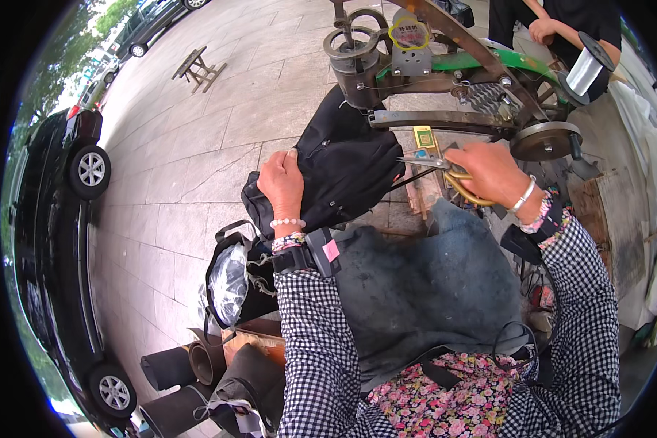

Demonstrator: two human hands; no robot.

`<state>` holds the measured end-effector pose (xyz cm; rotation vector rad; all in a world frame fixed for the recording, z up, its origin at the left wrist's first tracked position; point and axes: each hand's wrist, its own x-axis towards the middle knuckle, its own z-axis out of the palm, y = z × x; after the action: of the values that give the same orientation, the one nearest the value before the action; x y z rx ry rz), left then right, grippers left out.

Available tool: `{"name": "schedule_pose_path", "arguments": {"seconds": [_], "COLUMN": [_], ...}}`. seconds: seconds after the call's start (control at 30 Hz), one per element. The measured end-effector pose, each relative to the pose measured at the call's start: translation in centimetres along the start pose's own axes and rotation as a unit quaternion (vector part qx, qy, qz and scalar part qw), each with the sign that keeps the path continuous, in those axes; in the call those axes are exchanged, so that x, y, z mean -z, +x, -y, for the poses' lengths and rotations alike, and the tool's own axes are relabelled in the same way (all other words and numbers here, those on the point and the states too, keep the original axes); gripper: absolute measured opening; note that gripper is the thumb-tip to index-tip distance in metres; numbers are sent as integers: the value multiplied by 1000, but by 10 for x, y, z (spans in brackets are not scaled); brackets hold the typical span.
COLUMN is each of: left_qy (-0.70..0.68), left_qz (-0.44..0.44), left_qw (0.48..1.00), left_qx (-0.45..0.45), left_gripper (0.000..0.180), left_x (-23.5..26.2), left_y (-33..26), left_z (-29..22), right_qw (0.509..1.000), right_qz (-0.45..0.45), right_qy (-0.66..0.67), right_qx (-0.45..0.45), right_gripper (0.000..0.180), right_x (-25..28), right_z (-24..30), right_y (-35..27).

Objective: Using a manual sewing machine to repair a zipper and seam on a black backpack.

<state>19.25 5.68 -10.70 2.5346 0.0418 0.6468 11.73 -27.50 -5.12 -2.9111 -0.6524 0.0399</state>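
A black backpack [347, 171] lies across the space in front of my knees, below the arm of a hand-cranked sewing machine [445, 120]. My left hand [281, 182] is closed on the fabric at its left side. In my right hand [489, 171] is a pair of scissors [425, 162] with gold-coloured handles. The silver blades point left and reach the right edge of the backpack. A dark strap or cord runs just under the blades. Over my lap lies a worn blue-grey cloth [431, 285].
A spool of pale thread [585, 71] and a handwheel [546, 140] stick out at the machine's right. Behind it is another person's hand [542, 31]. Rolled dark sheets [168, 365] and an open bag [230, 281] stand at my left. Farther off are a wooden stool [198, 69] and a black car [55, 255].
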Motion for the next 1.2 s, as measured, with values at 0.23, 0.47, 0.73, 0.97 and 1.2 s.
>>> {"name": "schedule_pose_path", "arguments": {"seconds": [0.23, 0.47, 0.73, 0.97, 1.2], "left_qy": [17, 86, -150, -359, -488], "left_qz": [-68, -164, -60, 91, 120], "left_qw": [997, 982, 984, 928, 864], "left_qx": [16, -44, -77, -46, -39], "left_gripper": [23, 17, 11, 10, 13], "left_x": [24, 84, 175, 187, 212], "left_y": [7, 19, -53, -64, -25], "left_z": [-6, -72, -184, -207, -249], "right_qw": [997, 984, 901, 894, 889], "right_qz": [-11, -76, -151, -193, -346], "right_qy": [67, 160, 400, 366, 287], "right_qx": [-26, -20, 76, 174, 87], "right_gripper": [33, 32, 60, 63, 67], "right_x": [-19, -39, 29, 86, 111], "right_z": [-66, -92, -31, 15, 11], "right_y": [-63, -77, -105, -124, -144]}}
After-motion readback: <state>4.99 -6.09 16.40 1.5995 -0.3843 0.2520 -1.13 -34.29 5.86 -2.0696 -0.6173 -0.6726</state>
